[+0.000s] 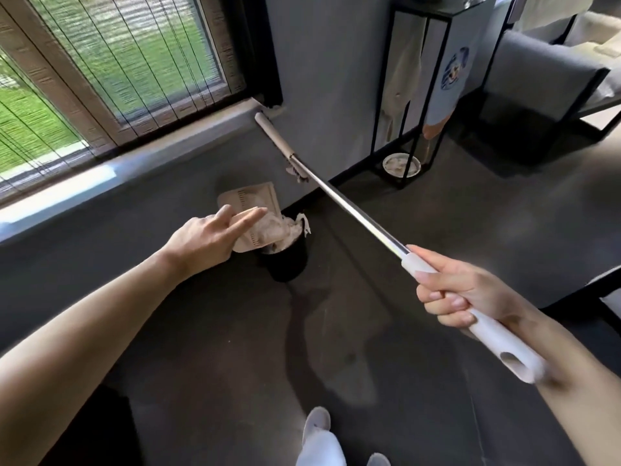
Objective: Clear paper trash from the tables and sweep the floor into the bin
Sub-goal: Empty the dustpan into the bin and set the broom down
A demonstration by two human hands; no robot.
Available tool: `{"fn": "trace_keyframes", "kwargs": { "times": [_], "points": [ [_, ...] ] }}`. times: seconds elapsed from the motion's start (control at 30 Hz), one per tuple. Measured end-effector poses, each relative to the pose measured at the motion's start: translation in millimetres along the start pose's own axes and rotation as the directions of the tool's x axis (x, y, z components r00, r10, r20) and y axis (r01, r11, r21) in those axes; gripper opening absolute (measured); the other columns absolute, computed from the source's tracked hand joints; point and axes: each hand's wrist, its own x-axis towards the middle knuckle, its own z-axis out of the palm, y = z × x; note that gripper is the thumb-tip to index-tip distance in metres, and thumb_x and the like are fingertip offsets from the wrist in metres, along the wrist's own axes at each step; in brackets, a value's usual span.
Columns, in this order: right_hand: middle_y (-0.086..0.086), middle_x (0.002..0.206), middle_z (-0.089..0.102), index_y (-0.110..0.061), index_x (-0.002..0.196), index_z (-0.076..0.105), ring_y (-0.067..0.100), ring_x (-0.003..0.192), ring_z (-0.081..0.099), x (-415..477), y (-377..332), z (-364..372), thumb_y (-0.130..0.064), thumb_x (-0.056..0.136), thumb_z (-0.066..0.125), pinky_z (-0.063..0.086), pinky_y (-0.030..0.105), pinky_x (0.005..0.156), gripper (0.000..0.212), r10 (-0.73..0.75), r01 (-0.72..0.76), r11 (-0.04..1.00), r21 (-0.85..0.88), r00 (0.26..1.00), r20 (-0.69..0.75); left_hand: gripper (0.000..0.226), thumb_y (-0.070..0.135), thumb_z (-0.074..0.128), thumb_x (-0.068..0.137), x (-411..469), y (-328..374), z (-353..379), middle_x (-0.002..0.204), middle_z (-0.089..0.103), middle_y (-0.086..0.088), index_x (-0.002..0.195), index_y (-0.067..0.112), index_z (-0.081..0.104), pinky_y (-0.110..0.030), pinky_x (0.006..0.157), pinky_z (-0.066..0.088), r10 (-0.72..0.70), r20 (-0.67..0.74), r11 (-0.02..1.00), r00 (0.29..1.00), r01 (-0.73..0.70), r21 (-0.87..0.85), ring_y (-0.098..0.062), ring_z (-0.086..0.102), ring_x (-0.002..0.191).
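Note:
A black bin (289, 261) stands on the dark floor below the window, with white paper trash (283, 227) heaped in it. A beige dustpan (252, 198) lies tilted over the bin's left rim. My left hand (209, 237) rests on the dustpan with two fingers straight on top; its thumb is hidden. My right hand (457, 291) grips the white handle of a broom (349, 204). The broom's silver pole runs up and left over the bin, and its beige far end sits at the wall corner under the window.
A window with blinds (100, 68) and a low sill fill the upper left. A black metal stand (416, 95) with a white dish (401, 165) on its base stands by the wall. A grey seat (537, 79) is at the upper right. My shoes (317, 428) show at the bottom.

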Motion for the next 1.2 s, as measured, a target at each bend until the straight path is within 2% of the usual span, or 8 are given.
{"fn": "trace_keyframes", "kwargs": {
  "times": [0.27,0.43,0.5,0.63,0.77,0.9,1.07,1.2],
  "points": [
    [0.002,0.055,0.034,-0.026,0.145,0.034,0.001,0.031,0.03,5.6,3.7,10.6,-0.006,0.079,0.05,0.028,0.012,0.025,0.071,0.007,-0.007,0.999,0.041,1.0,0.008,0.072,0.005,0.074,0.077,3.6,19.2,22.6,0.081,0.053,-0.014,0.137,0.028,0.041,-0.035,0.031,0.044,0.12,0.05,0.989,0.992,-0.115,-0.09,-0.037,0.049,0.04],
    [0.003,0.058,0.033,-0.027,0.145,0.034,0.001,0.031,0.031,4.9,12.9,13.4,-0.007,0.075,0.052,0.028,0.013,0.025,0.074,0.022,-0.023,0.995,0.096,1.0,0.016,0.063,0.077,0.009,0.085,12.6,37.1,29.1,0.093,0.053,-0.004,0.142,0.053,0.019,-0.042,0.066,0.054,0.031,0.192,0.969,0.981,0.018,-0.246,-0.032,0.061,0.075],
    [0.002,0.057,0.034,-0.026,0.146,0.033,0.001,0.031,0.032,6.9,18.9,14.4,-0.007,0.077,0.051,0.028,0.013,0.025,0.073,0.027,-0.029,0.991,0.133,0.999,0.02,0.052,0.067,0.017,0.092,18.1,47.2,31.6,0.089,0.062,-0.002,0.141,0.058,0.006,-0.038,0.069,0.053,-0.004,0.228,0.942,0.974,0.081,-0.326,-0.028,0.063,0.075],
    [0.002,0.056,0.036,-0.025,0.147,0.032,0.001,0.03,0.032,10.7,30.3,18.5,-0.008,0.073,0.053,0.029,0.012,0.025,0.079,0.039,-0.044,0.984,0.174,0.999,0.029,0.083,0.055,0.045,0.093,23.1,62.4,41.0,0.061,0.046,0.008,0.146,0.044,-0.018,-0.032,0.062,0.044,-0.097,0.404,0.928,0.909,0.23,-0.293,-0.021,0.057,0.059],
    [0.002,0.056,0.038,-0.024,0.147,0.031,0.001,0.032,0.033,10.4,38.1,17.7,-0.008,0.073,0.055,0.029,0.013,0.026,0.08,0.047,-0.051,0.977,0.208,0.999,0.024,0.09,0.061,0.038,0.092,16.5,69.7,58.6,0.079,0.066,-0.012,0.147,0.026,-0.024,-0.036,0.066,0.045,-0.093,0.405,0.984,0.909,0.145,-0.1,-0.036,0.066,0.077],
    [0.002,0.056,0.039,-0.024,0.148,0.031,0.002,0.032,0.033,7.1,44.8,16.3,-0.008,0.072,0.056,0.03,0.013,0.026,0.081,0.046,-0.049,0.974,0.22,0.999,0.018,0.088,0.068,0.021,0.089,10.5,76.1,69.8,0.081,0.07,-0.008,0.139,0.018,-0.031,-0.035,0.054,0.042,-0.062,0.337,0.998,0.94,0.067,-0.004,-0.03,0.066,0.065],
    [0.002,0.054,0.04,-0.025,0.148,0.03,0.001,0.032,0.034,7.9,52.1,16.3,-0.009,0.072,0.056,0.031,0.013,0.026,0.082,0.034,-0.042,0.964,0.262,0.999,0.034,0.087,0.062,0.037,0.09,14.5,78.3,62.3,0.067,0.068,-0.006,0.152,0.008,0.009,-0.028,0.041,0.032,-0.042,0.19,0.992,0.981,0.019,0.123,-0.029,0.065,0.053],
    [0.002,0.055,0.04,-0.025,0.148,0.03,0.001,0.032,0.034,14.0,54.9,17.3,-0.006,0.081,0.053,0.031,0.013,0.027,0.073,0.035,-0.039,0.957,0.289,0.999,0.019,0.074,0.052,0.065,0.076,17.0,67.8,51.3,0.044,0.055,-0.007,0.124,-0.004,0.059,-0.021,0.027,0.03,0.149,0.086,0.98,0.985,-0.159,0.118,-0.028,0.049,0.027]
  ]
}}
